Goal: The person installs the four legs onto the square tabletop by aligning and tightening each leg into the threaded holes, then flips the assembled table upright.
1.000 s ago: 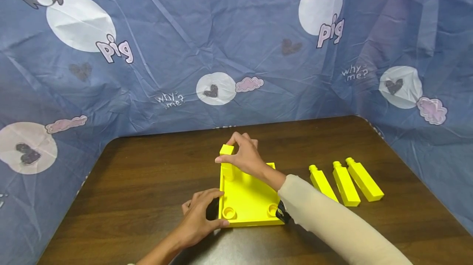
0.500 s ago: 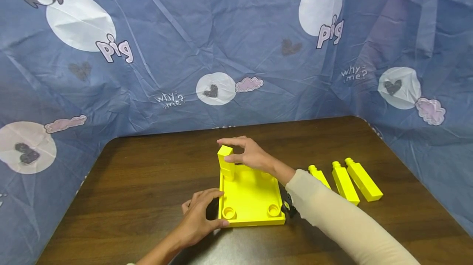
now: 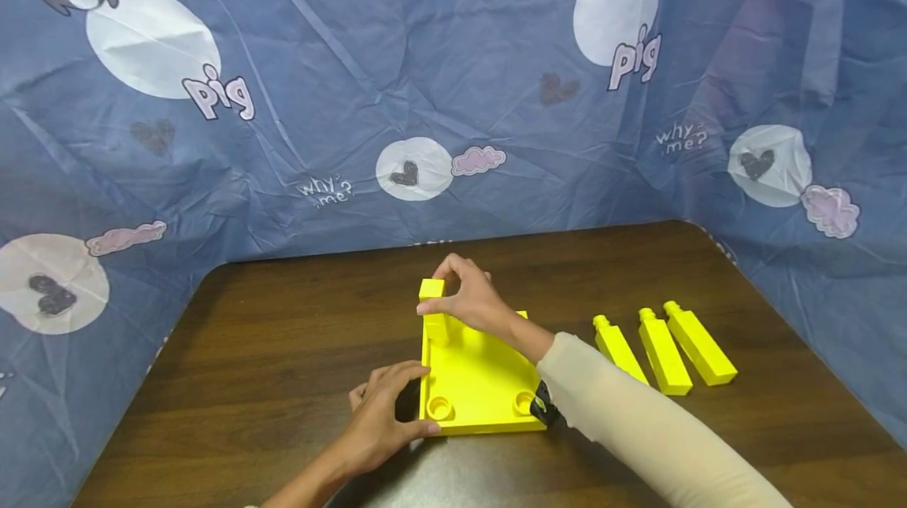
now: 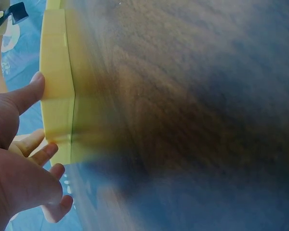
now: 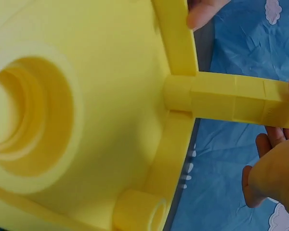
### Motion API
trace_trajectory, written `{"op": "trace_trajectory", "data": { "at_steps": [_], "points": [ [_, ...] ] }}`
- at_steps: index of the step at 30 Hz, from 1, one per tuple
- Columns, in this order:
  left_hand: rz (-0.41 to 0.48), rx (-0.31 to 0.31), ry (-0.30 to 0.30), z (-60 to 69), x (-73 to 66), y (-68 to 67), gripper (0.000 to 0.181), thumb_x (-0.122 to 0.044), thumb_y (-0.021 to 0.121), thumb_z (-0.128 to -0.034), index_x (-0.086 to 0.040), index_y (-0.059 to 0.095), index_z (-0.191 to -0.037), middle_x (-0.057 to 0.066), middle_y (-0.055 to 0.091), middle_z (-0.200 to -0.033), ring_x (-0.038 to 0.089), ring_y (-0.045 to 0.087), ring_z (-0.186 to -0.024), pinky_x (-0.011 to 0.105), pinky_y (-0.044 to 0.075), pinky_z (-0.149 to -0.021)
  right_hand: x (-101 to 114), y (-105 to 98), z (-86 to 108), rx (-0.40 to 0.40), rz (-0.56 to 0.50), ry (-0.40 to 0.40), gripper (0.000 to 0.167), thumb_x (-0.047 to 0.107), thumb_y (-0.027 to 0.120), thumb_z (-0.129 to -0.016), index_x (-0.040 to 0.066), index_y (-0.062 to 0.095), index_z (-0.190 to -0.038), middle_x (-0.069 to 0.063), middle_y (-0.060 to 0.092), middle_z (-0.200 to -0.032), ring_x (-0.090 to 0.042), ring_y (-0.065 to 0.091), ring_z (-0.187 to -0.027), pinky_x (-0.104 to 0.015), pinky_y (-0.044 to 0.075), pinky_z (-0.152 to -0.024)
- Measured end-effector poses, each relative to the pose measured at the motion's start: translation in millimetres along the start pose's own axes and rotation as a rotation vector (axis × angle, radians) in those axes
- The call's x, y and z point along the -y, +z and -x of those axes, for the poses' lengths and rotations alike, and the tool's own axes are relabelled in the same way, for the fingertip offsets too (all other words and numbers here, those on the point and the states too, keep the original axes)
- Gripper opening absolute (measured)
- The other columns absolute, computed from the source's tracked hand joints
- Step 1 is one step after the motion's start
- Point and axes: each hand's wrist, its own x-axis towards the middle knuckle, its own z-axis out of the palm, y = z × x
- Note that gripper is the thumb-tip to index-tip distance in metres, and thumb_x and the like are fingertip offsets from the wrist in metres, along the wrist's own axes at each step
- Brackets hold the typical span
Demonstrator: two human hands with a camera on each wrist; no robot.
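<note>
A yellow tabletop (image 3: 482, 374) lies underside up, with a raised rim and round sockets at its corners. One square yellow table leg (image 3: 433, 289) stands upright in the far left socket; the right wrist view shows the leg (image 5: 226, 97) meeting that socket. My right hand (image 3: 471, 299) pinches the leg's upper end between thumb and fingers. At the near left corner, my left hand (image 3: 383, 406) grips the tabletop, thumb at the front edge and fingers along the left side. In the left wrist view, the thumb (image 4: 29, 94) touches the tabletop's side wall (image 4: 57, 72).
Three more yellow legs with threaded ends, a left one (image 3: 620, 354), a middle one (image 3: 664, 354) and a right one (image 3: 701, 346), lie on the brown wooden table (image 3: 283, 335) at the right. A blue printed cloth (image 3: 319, 98) hangs behind.
My right fingers pinched the leg, spread off it half a second ago, and now pinch it again. The leg has turned slightly about its length. My left hand has stayed put.
</note>
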Motion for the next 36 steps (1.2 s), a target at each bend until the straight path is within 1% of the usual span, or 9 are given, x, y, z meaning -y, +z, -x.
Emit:
{"op": "trace_trajectory", "data": {
  "at_steps": [3, 8, 12, 16, 19, 22, 25, 31, 36],
  "points": [
    [0.002, -0.003, 0.003, 0.2, -0.2, 0.2, 0.067, -0.034, 0.085, -0.0701, -0.015, 0.058, -0.128, 0.005, 0.052, -0.137, 0.027, 0.039, -0.124, 0.058, 0.016, -0.091, -3.0, -1.6, 1.5, 0.051, -0.023, -0.013, 0.045, 0.031, 0.082, -0.076, 0.017, 0.057, -0.111, -0.004, 0.055, -0.107, -0.024, 0.047, -0.104, -0.048, 0.031, -0.094],
    [-0.004, -0.010, 0.011, 0.6, -0.1, 1.3, 0.067, -0.033, 0.086, -0.0689, -0.015, 0.059, -0.127, 0.005, 0.053, -0.136, 0.026, 0.040, -0.123, 0.056, 0.017, -0.090, -7.5, -12.1, 2.6, 0.217, -0.097, -0.041, 0.061, 0.027, 0.075, -0.084, 0.023, 0.049, -0.140, -0.002, 0.049, -0.140, -0.025, 0.035, -0.131, -0.055, 0.032, -0.102],
    [-0.002, -0.011, 0.012, 1.0, -0.2, 1.9, 0.066, -0.031, 0.086, -0.0686, -0.014, 0.059, -0.126, 0.005, 0.054, -0.136, 0.026, 0.040, -0.122, 0.056, 0.017, -0.089, -6.0, -19.3, 1.3, 0.280, -0.101, -0.063, 0.051, 0.025, 0.070, -0.087, 0.023, 0.056, -0.136, 0.006, 0.053, -0.139, -0.022, 0.037, -0.133, -0.057, 0.026, -0.106],
    [-0.005, -0.012, 0.012, 1.2, -0.7, 2.5, 0.065, -0.031, 0.086, -0.0687, -0.014, 0.059, -0.126, 0.005, 0.054, -0.136, 0.026, 0.040, -0.122, 0.056, 0.016, -0.089, -3.8, -18.6, 0.4, 0.237, -0.104, -0.055, 0.036, 0.019, 0.073, -0.086, 0.016, 0.065, -0.121, 0.003, 0.063, -0.123, -0.020, 0.050, -0.120, -0.052, 0.033, -0.103],
    [-0.002, -0.010, 0.012, 1.2, -1.2, 2.6, 0.065, -0.031, 0.086, -0.0690, -0.015, 0.059, -0.126, 0.005, 0.054, -0.136, 0.027, 0.039, -0.123, 0.057, 0.016, -0.090, -2.0, -13.6, 0.2, 0.138, -0.056, -0.037, 0.032, 0.020, 0.080, -0.079, 0.014, 0.063, -0.105, 0.001, 0.064, -0.104, -0.021, 0.053, -0.105, -0.051, 0.031, -0.100],
    [0.001, -0.005, 0.013, 0.9, -1.4, 2.3, 0.066, -0.033, 0.085, -0.0698, -0.015, 0.058, -0.127, 0.005, 0.053, -0.137, 0.028, 0.039, -0.124, 0.058, 0.015, -0.090, 1.1, -8.1, -0.2, 0.055, 0.030, -0.031, 0.038, 0.026, 0.085, -0.073, 0.015, 0.055, -0.093, 0.001, 0.059, -0.090, -0.026, 0.053, -0.096, -0.051, 0.027, -0.094],
    [0.004, -0.003, 0.009, 0.6, -1.7, 1.4, 0.066, -0.033, 0.085, -0.0702, -0.015, 0.058, -0.128, 0.005, 0.052, -0.137, 0.028, 0.038, -0.125, 0.058, 0.015, -0.091, 3.7, -4.1, -0.5, 0.020, 0.080, -0.016, 0.044, 0.030, 0.087, -0.070, 0.015, 0.050, -0.089, -0.001, 0.058, -0.087, -0.033, 0.051, -0.098, -0.050, 0.025, -0.091],
    [0.002, 0.000, 0.003, 0.6, -2.0, 0.0, 0.066, -0.033, 0.085, -0.0704, -0.015, 0.058, -0.128, 0.006, 0.052, -0.138, 0.028, 0.038, -0.124, 0.058, 0.015, -0.091, 3.0, -1.0, 1.3, 0.030, 0.057, 0.011, 0.044, 0.031, 0.085, -0.074, 0.015, 0.051, -0.097, -0.008, 0.057, -0.101, -0.037, 0.043, -0.108, -0.048, 0.027, -0.089],
    [0.000, 0.000, 0.006, 0.8, -1.5, 0.1, 0.066, -0.032, 0.085, -0.0704, -0.014, 0.058, -0.128, 0.006, 0.052, -0.138, 0.028, 0.039, -0.124, 0.058, 0.015, -0.091, 3.0, -10.3, -0.8, 0.166, 0.019, -0.067, 0.054, 0.029, 0.078, -0.081, 0.020, 0.053, -0.128, -0.005, 0.056, -0.125, -0.027, 0.040, -0.122, -0.055, 0.017, -0.101]
  ]
}}
